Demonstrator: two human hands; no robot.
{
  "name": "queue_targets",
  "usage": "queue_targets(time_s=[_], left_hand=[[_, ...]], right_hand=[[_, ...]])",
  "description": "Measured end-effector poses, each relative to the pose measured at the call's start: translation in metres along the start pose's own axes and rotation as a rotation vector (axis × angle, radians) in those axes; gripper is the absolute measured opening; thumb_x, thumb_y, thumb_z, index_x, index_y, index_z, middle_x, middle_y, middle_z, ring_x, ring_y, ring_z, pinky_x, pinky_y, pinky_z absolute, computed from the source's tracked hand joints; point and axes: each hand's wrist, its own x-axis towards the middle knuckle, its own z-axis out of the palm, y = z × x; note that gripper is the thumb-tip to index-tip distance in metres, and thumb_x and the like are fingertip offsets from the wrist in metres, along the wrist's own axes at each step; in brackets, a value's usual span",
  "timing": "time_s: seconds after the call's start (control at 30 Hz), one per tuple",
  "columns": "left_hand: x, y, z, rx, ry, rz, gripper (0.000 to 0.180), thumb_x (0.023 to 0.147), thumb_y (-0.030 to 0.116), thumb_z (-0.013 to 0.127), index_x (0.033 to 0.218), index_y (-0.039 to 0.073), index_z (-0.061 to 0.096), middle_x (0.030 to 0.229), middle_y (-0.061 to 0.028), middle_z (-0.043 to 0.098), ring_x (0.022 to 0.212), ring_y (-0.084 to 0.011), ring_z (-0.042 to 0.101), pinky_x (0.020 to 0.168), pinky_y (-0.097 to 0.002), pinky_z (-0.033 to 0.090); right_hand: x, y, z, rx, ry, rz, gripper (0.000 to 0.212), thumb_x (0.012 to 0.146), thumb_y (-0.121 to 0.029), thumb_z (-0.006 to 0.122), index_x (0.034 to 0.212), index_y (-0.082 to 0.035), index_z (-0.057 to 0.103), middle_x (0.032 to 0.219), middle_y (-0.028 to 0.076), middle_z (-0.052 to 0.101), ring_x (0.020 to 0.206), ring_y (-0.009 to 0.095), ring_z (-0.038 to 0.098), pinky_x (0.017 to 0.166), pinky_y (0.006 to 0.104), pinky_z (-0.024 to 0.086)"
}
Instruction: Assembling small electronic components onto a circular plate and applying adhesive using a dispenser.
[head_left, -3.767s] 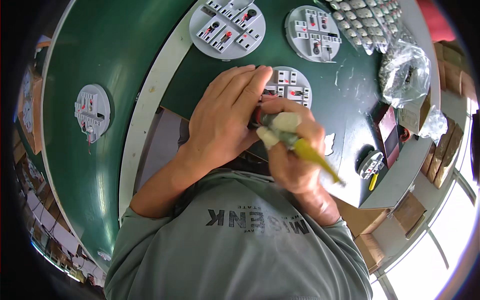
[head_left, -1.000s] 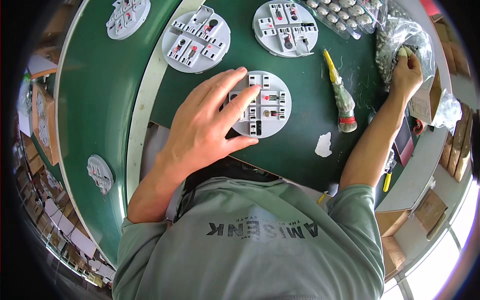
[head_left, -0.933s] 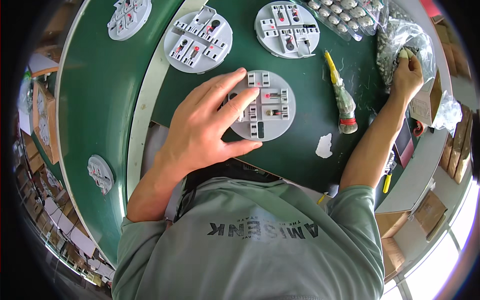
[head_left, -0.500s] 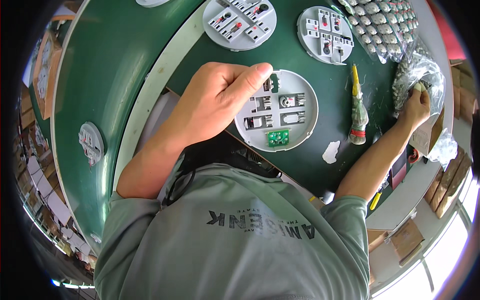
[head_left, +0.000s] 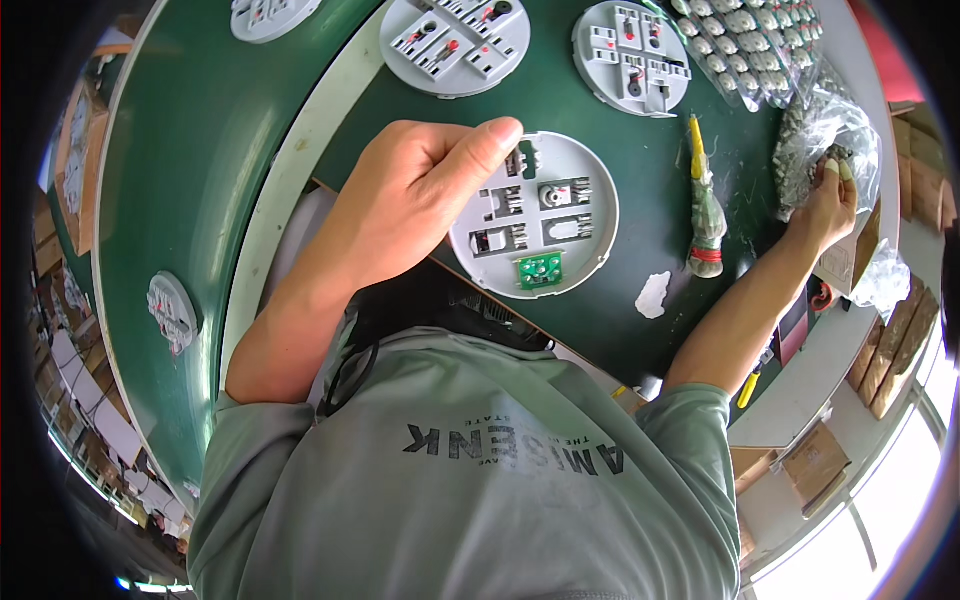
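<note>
My left hand (head_left: 425, 200) grips the left rim of a round grey plastic housing (head_left: 600, 215), thumb on top and the other fingers curled. The housing lies face up, with metal contact clips in its slots and a small green circuit board (head_left: 540, 270) near its lower edge. My left hand hides part of its left side. At the far right, my right hand (head_left: 825, 210) has its fingertips pinched together at the mouth of a clear plastic bag (head_left: 850, 125) of small metallic parts. Whatever sits between those fingertips is too small to make out.
Two grey round housings (head_left: 455, 45) (head_left: 632, 60) lie farther back, beside clear trays (head_left: 750, 45) of small parts. A yellow-handled brush (head_left: 705, 220) with wrapping lies right of centre, near a white scrap (head_left: 653, 295). More housings (head_left: 173, 312) sit on the green belt (head_left: 215, 130) at left.
The bench and its items sit slightly farther left in view. The housings on the green belt have shifted nearer. Both hands keep nearly the same pose, my right fingertips still at the bag.
</note>
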Motion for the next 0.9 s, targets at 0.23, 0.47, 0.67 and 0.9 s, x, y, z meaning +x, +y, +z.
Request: queue_targets(time_s=[0.23, 0.47, 0.67, 0.9], left_hand=[[-0.002, 0.005, -0.004, -0.012, -0.035, -0.002, 0.063, 0.115, 0.044, 0.056, 0.067, 0.004, 0.046, 0.064, 0.0061, 0.032, 0.064, -0.0061, 0.028, 0.054, -0.0319, 0.026], [-0.002, 0.004, -0.007, -0.001, -0.055, 0.013, 0.062, 0.115, 0.044, 0.054, 0.069, 0.004, 0.045, 0.066, 0.006, 0.033, 0.066, -0.006, 0.028, 0.056, -0.0315, 0.027], [0.002, 0.003, -0.009, -0.058, -0.069, -0.009, 0.062, 0.116, 0.045, 0.053, 0.073, 0.001, 0.057, 0.066, 0.007, 0.039, 0.066, -0.0053, 0.032, 0.057, -0.0299, 0.03], [0.004, 0.006, -0.018, -0.074, -0.114, -0.063, 0.062, 0.116, 0.046, 0.052, 0.078, -0.001, 0.065, 0.066, 0.0076, 0.043, 0.066, -0.0048, 0.034, 0.057, -0.0286, 0.031]], right_hand=[[-0.009, -0.017, 0.006, 0.119, 0.055, -0.024, 0.024, 0.099, 0.003, 0.073, 0.12, 0.009, 0.062, 0.104, 0.022, 0.076, 0.095, 0.028, 0.079, 0.083, 0.0333, 0.068], [-0.012, -0.022, 0.004, 0.12, 0.132, -0.042, 0.021, 0.099, -0.002, 0.077, 0.11, 0.003, 0.059, 0.101, 0.022, 0.077, 0.085, 0.027, 0.079, 0.075, 0.0305, 0.068], [-0.01, -0.022, 0.005, 0.142, 0.122, -0.043, 0.024, 0.098, -0.007, 0.08, 0.107, 0.002, 0.059, 0.098, 0.02, 0.077, 0.082, 0.025, 0.078, 0.072, 0.0279, 0.066], [-0.009, -0.024, 0.002, 0.135, 0.104, -0.051, 0.026, 0.098, -0.009, 0.08, 0.109, 0.002, 0.059, 0.096, 0.019, 0.077, 0.08, 0.023, 0.078, 0.07, 0.0274, 0.065]])
